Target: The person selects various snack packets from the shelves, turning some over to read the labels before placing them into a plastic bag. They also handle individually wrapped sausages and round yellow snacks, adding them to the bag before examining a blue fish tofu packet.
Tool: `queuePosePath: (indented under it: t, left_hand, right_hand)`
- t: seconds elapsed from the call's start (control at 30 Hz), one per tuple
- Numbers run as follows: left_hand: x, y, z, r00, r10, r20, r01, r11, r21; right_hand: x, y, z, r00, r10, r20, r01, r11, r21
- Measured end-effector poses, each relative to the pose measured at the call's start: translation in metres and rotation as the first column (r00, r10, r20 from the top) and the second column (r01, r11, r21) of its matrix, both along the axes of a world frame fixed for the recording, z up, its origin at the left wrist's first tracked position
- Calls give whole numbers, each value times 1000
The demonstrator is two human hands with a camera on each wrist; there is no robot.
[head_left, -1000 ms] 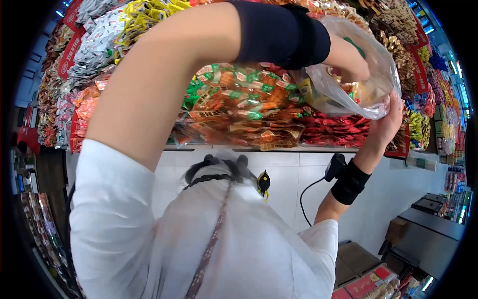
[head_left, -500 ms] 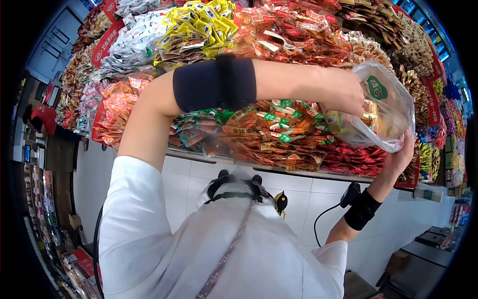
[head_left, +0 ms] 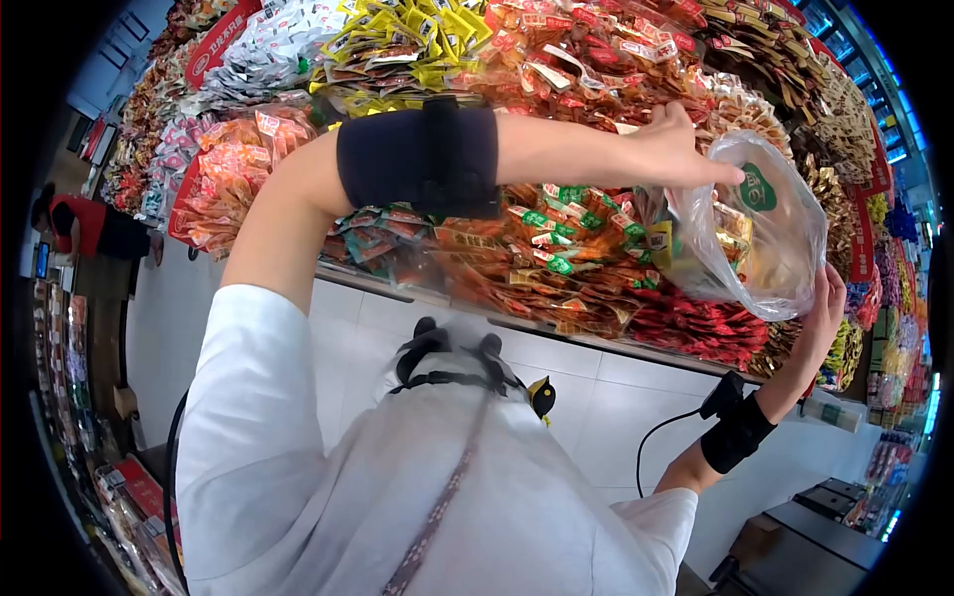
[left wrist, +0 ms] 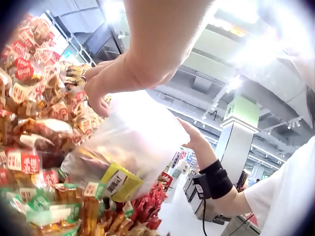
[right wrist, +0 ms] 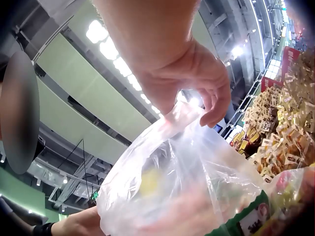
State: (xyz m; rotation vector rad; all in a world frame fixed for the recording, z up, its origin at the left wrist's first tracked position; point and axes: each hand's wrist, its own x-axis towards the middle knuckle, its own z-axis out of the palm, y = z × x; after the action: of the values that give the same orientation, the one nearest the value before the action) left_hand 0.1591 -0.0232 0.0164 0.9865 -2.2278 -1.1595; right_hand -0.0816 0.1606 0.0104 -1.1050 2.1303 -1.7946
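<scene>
Your hands have parted: in the head view, your left hand has left the plastic bag's interior, fingers spread, freeing the opening; your right hand grips the rim. Left wrist view: the bag bulges above snack packets, a yellow packet apparently inside. Right wrist view: crinkled, translucent plastic.

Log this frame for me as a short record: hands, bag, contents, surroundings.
left hand: fingers spread, at the bag's rim; contact unclear
right hand: pinches the bag's rim
bag: clear plastic, mouth open, green logo
contents: wrapped snacks; count unclear
near bag: red packets, green-labelled packets
farther left: yellow packets, white packets
wear: black band on right wrist
</scene>
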Motion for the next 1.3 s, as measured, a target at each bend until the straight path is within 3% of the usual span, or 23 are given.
queuePosePath:
  t: [0.07,0.17,0.27,0.3,0.33,0.4,0.5,0.6,0.63,0.7,0.73,0.77,0.8,0.83,0.87,0.9,0.97,1.03,1.1,1.17,1.23,1.3]
  left_hand:
    - [-11,4,-16,999,21,50,-28,989,147]
    - [-9,6,-16,962,-247,-118,270,787,554]
    - [-24,5,-36,964,-184,-194,266,716,645]
    - [-26,6,-40,966,-116,-232,244,708,663]
    - [-28,8,-45,962,-46,-268,223,698,681]
    - [-36,8,-58,951,82,-299,166,681,714]
    - [-49,5,-65,928,232,-291,69,661,747]
    - [-52,14,-43,900,295,-320,51,658,751]
    - [-55,15,-38,889,286,-357,83,668,740]
    - [-51,20,-29,824,275,-496,204,672,712]
    - [-46,25,-20,759,273,-591,293,668,684]
    - [-41,28,-11,683,271,-678,377,665,645]
    - [-30,31,3,699,284,-657,351,664,660]
    - [-18,33,17,714,296,-634,326,661,676]
    - [-7,37,28,729,309,-611,302,656,692]
    - [4,41,37,709,320,-629,334,633,698]
    - [22,48,46,668,337,-663,397,592,701]
    - [51,58,47,660,351,-664,428,551,716]
    - [86,69,45,653,362,-666,461,508,728]
    - [122,74,43,648,369,-666,497,458,737]
    - [157,71,39,626,388,-676,499,467,730]
    - [187,66,37,598,422,-681,491,478,728]
  right_hand:
    - [-8,-7,0,986,51,-160,-34,994,106]
    - [-7,-19,4,949,149,-279,-73,962,263]
    - [-4,-33,-4,858,238,-455,-72,933,353]
    - [-1,-35,-10,892,278,-355,-164,933,319]
    - [-4,-36,-15,901,282,-329,-137,905,402]
    - [-9,-39,-28,962,227,-150,-166,926,338]
    - [-28,-44,-37,974,33,225,-84,972,221]
    - [8,-55,-10,867,79,491,-18,992,-128]
    - [-16,-55,-12,854,160,495,-96,984,-152]
    - [-46,-55,-10,669,586,457,-467,810,-355]
    - [-2,-56,15,901,113,418,-24,977,-211]
    - [-12,-56,21,924,109,366,-16,969,-246]
    - [-21,-53,27,944,101,315,-9,960,-280]
    - [21,-43,43,956,85,280,6,951,-310]
    - [5,-34,45,966,159,202,-81,934,-348]
    - [31,-24,56,963,187,193,-109,927,-359]
    - [66,-12,67,993,46,-109,-72,968,-241]
    - [93,-7,67,981,-9,-193,-39,969,-243]
    - [121,-5,67,976,-69,-207,39,989,-144]
    - [163,-14,68,999,-32,-31,26,987,-160]
    - [204,-24,62,999,-28,-36,23,990,-138]
    - [228,-31,58,996,59,72,-47,986,-160]
